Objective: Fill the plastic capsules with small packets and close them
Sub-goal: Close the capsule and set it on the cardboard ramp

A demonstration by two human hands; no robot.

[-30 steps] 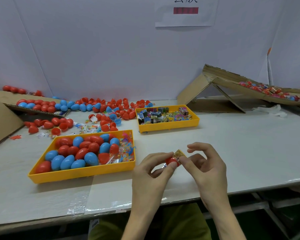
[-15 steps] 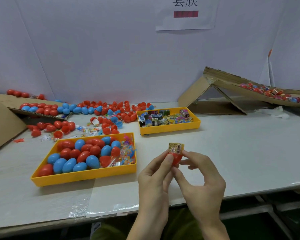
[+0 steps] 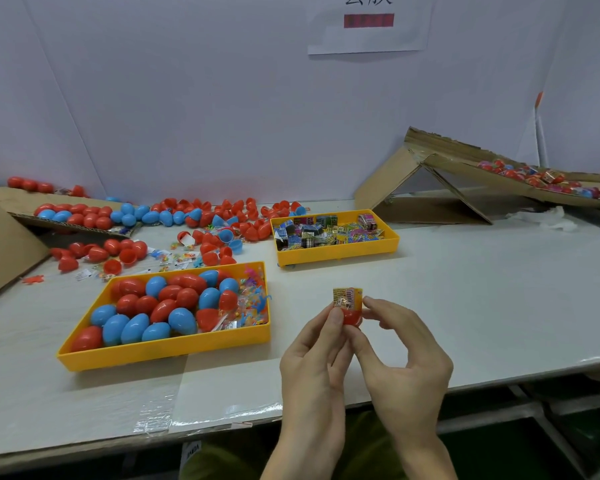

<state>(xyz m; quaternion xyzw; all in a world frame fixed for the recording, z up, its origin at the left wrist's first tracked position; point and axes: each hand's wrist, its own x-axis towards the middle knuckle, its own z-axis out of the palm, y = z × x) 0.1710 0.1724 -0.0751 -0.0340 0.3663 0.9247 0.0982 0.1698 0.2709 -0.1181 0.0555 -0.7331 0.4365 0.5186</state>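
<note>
A red capsule [image 3: 353, 317] is held upright above the table's front edge, with a yellow printed wrapper [image 3: 347, 297] around its top. My left hand [image 3: 314, 355] pinches the capsule from the left with thumb and fingers. My right hand [image 3: 400, 355] pinches it from the right and below. A near yellow tray [image 3: 163, 351] holds several closed red and blue capsules plus small clear packets at its right end. A farther yellow tray [image 3: 336, 254] holds several colourful printed wrappers.
Loose red and blue capsules and halves [image 3: 201, 220] lie along the back left, some on a cardboard sheet [image 3: 0, 237]. A cardboard ramp [image 3: 458, 174] at the right back carries wrapped capsules. White wall panels stand behind the grey table [image 3: 482, 299].
Both hands have lifted the red capsule off the table and turned it upright. The yellow wrapper now sits over its top instead of beside it.
</note>
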